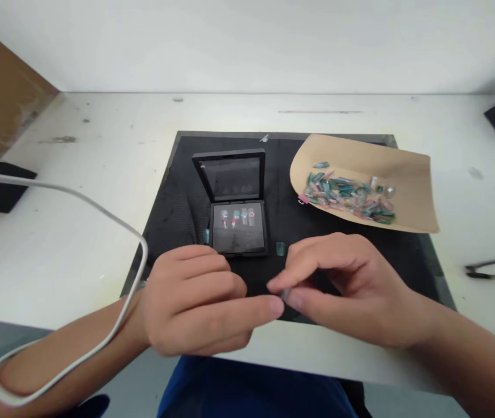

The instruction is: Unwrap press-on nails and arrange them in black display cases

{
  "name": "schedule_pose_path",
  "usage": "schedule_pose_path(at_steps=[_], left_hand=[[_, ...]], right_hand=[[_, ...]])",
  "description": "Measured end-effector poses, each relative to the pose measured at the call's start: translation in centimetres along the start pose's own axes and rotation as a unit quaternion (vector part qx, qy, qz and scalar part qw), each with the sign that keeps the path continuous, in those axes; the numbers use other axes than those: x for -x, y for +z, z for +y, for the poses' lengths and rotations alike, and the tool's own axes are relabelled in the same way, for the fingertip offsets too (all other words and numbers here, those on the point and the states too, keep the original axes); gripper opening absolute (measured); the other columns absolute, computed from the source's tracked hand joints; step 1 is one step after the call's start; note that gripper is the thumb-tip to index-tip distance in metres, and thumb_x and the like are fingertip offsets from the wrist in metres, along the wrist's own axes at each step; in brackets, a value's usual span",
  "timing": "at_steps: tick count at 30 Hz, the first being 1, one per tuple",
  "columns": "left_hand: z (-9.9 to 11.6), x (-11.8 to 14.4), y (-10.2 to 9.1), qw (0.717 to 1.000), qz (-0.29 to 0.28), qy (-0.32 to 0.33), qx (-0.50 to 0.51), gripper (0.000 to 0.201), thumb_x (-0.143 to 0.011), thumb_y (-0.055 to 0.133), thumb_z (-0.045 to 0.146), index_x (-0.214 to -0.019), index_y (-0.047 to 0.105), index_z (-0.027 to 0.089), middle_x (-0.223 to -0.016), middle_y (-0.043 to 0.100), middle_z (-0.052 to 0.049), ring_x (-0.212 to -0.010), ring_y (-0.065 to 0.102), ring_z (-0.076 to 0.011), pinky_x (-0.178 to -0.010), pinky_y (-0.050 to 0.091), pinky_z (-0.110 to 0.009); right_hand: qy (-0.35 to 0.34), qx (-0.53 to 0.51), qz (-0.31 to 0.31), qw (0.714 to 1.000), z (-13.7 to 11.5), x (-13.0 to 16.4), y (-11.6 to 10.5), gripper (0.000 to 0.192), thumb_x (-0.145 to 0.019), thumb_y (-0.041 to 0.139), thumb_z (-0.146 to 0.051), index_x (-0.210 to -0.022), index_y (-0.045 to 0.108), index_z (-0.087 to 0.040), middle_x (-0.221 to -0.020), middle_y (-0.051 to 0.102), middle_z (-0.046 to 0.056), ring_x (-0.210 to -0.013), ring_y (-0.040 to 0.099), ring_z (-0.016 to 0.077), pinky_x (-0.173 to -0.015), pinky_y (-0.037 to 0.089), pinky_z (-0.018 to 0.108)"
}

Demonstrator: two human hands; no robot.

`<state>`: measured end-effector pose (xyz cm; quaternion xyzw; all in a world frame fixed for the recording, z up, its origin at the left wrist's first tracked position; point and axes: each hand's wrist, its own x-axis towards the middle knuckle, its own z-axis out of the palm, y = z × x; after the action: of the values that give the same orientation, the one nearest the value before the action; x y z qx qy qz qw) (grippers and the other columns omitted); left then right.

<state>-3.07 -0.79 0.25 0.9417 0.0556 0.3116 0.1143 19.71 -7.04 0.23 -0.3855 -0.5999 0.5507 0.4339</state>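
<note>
Our right hand pinches a small pale nail tip between thumb and forefinger; our left hand, fingers curled, meets it with its thumb tip. Both hover at the mat's front edge. Just behind them stands the open black case with four tips inside, a loose green tip beside it. Toward the mat's back right corner, brown paper carries a pile of tips.
</note>
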Motion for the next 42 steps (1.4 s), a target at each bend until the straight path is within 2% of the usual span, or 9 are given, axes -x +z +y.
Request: schedule_pose_path(at_steps=[3,6,9,15,20,26,31,35,42], left_hand=[[0.3,0.0,0.4,0.999,0.012,-0.021,-0.03,0.034,-0.085,0.073,0.022,-0.116,0.061,0.019,-0.064,0.067,0.006,-0.051,0.058,-0.0102,-0.053,0.048,-0.025],[0.3,0.2,0.8,0.998,0.018,-0.044,-0.048,0.038,-0.089,0.073,0.029,-0.122,0.061,0.018,-0.067,0.069,0.005,-0.055,0.062,-0.0101,-0.055,0.049,-0.024],[0.3,0.2,0.8,0.997,0.03,-0.058,-0.038,0.031,-0.089,0.075,0.026,-0.118,0.065,0.024,-0.066,0.066,0.007,-0.054,0.06,-0.0092,-0.056,0.047,-0.024],[0.2,-0.4,-0.2,0.999,-0.012,-0.046,-0.02,0.026,-0.091,0.074,0.035,-0.11,0.068,0.019,-0.07,0.071,0.004,-0.055,0.062,-0.009,-0.055,0.05,-0.023],[-0.1,-0.6,-0.4,0.999,-0.026,-0.029,0.03,0.032,-0.091,0.073,0.042,-0.11,0.069,0.017,-0.07,0.074,0.004,-0.053,0.063,-0.0092,-0.054,0.054,-0.024],[0.0,-0.2,0.0,0.994,-0.028,-0.042,0.093,0.041,-0.085,0.078,0.044,-0.11,0.069,0.012,-0.062,0.072,0.002,-0.052,0.063,-0.0109,-0.049,0.051,-0.025],[0.1,-0.2,0.0,0.992,-0.019,-0.072,0.104,0.039,-0.087,0.077,0.042,-0.11,0.07,0.011,-0.057,0.069,0.001,-0.05,0.062,-0.0115,-0.05,0.05,-0.023],[0.4,0.1,0.5,0.99,0.009,-0.091,0.111,0.034,-0.089,0.075,0.038,-0.113,0.07,0.014,-0.059,0.069,0.001,-0.047,0.059,-0.011,-0.05,0.049,-0.023],[0.5,1.1,1.5,0.993,0.06,-0.076,0.065,0.036,-0.089,0.075,0.037,-0.117,0.069,0.014,-0.058,0.068,0.002,-0.044,0.057,-0.0116,-0.05,0.051,-0.027]], right_hand=[[0.046,0.005,0.025,0.999,0.4,-0.1,0.4,0.011,-0.088,0.071,-0.022,-0.09,0.079,-0.016,-0.066,0.066,0.001,-0.054,0.052,0.0092,-0.045,0.039,0.021],[0.053,-0.019,0.001,0.998,0.4,-0.1,0.5,0.007,-0.088,0.072,-0.022,-0.086,0.077,-0.017,-0.069,0.067,0.001,-0.057,0.054,0.0096,-0.048,0.042,0.021],[0.06,-0.036,-0.03,0.997,0.3,0.0,0.6,0.008,-0.089,0.071,-0.021,-0.086,0.076,-0.017,-0.073,0.071,0.003,-0.061,0.058,0.0113,-0.051,0.044,0.023],[0.074,-0.045,-0.055,0.995,0.4,-0.1,0.9,0.014,-0.094,0.066,-0.023,-0.086,0.075,-0.015,-0.068,0.069,0.002,-0.053,0.048,0.008,-0.045,0.036,0.021],[0.047,-0.039,-0.083,0.995,0.7,-0.2,0.7,0.007,-0.087,0.072,-0.014,-0.081,0.076,-0.014,-0.063,0.066,0.0,-0.052,0.046,0.0073,-0.044,0.034,0.02],[0.067,-0.046,-0.057,0.995,1.0,0.2,0.7,0.006,-0.078,0.082,-0.017,-0.077,0.077,-0.014,-0.054,0.052,-0.005,-0.047,0.041,0.0054,-0.041,0.03,0.02],[0.067,-0.032,-0.035,0.997,0.7,0.3,0.7,0.006,-0.077,0.08,-0.01,-0.079,0.077,-0.015,-0.059,0.055,-0.005,-0.05,0.044,0.005,-0.044,0.033,0.018],[0.12,-0.057,-0.031,0.991,0.0,0.3,0.4,0.003,-0.081,0.078,-0.016,-0.083,0.078,-0.018,-0.06,0.054,-0.004,-0.05,0.041,0.0057,-0.043,0.03,0.02],[0.15,-0.058,-0.031,0.986,-0.4,0.4,0.4,0.005,-0.08,0.08,-0.022,-0.082,0.079,-0.018,-0.059,0.054,-0.002,-0.05,0.043,0.0078,-0.043,0.028,0.023]])
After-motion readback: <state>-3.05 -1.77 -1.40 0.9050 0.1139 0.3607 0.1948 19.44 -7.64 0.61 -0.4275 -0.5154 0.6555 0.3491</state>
